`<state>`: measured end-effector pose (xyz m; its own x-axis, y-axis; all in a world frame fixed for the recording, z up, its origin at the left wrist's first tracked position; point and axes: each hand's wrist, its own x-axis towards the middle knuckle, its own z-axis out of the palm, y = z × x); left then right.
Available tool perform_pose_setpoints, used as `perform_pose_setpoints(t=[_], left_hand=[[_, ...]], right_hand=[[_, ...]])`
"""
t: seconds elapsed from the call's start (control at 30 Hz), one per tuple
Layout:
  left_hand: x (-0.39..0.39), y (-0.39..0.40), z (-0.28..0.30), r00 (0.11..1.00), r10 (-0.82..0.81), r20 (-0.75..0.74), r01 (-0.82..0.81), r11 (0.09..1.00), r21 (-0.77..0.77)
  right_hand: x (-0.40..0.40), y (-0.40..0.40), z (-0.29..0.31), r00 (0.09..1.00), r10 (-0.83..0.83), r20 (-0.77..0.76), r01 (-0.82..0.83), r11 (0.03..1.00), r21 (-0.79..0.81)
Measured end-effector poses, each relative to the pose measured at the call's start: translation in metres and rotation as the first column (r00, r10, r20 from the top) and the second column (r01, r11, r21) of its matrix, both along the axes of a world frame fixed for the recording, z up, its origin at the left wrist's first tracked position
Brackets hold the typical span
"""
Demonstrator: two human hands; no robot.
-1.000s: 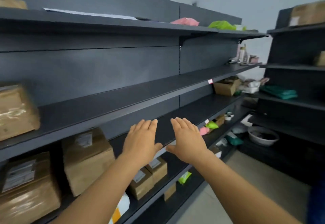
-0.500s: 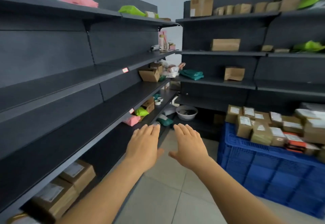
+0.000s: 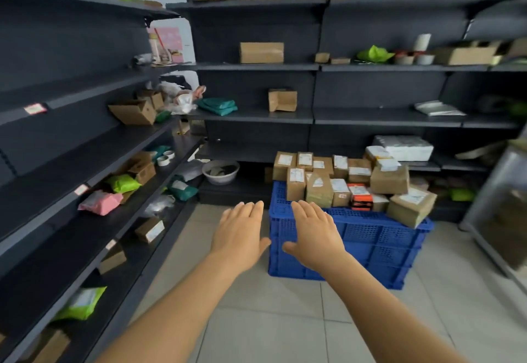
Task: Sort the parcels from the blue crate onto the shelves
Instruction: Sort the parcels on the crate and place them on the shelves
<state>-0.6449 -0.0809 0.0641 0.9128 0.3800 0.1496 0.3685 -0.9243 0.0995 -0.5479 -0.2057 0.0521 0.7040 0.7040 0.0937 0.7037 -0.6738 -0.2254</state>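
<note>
A blue crate (image 3: 370, 237) stands on the tiled floor, heaped with several brown cardboard parcels (image 3: 319, 191) with white labels, and one orange and black box (image 3: 360, 197). My left hand (image 3: 239, 234) and my right hand (image 3: 313, 234) are stretched out side by side, palms down, fingers straight, holding nothing. Both hover in front of the crate's near left corner, short of the parcels. Dark shelves (image 3: 251, 114) run along the left wall and the back wall.
The left shelves carry a pink bag (image 3: 99, 203), green bags (image 3: 124, 183) and small boxes. The back shelves hold boxes, a teal bag (image 3: 218, 105) and a white parcel (image 3: 405, 147). A white bowl (image 3: 221, 171) sits low in the corner. A grey rack stands at the far right.
The view has swung right from the left shelves to face the blue crate, which now lies just beyond my hands. Both hands stay flat, open and side by side.
</note>
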Motion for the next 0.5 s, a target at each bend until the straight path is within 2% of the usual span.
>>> perform_pose_setpoints(t=[0.3, 0.5], left_hand=[[0.12, -0.062, -0.025, 0.98, -0.196, -0.02, 0.195, 0.98, -0.038], [0.209, -0.088, -0.039, 0.948, -0.32, -0.006, 0.318, 0.945, -0.075]], right_hand=[[0.089, -0.085, -0.019, 0.968, -0.232, -0.098, 0.227, 0.972, -0.055], [0.158, -0.117, -0.034, 0.919, -0.373, -0.125, 0.372, 0.928, -0.034]])
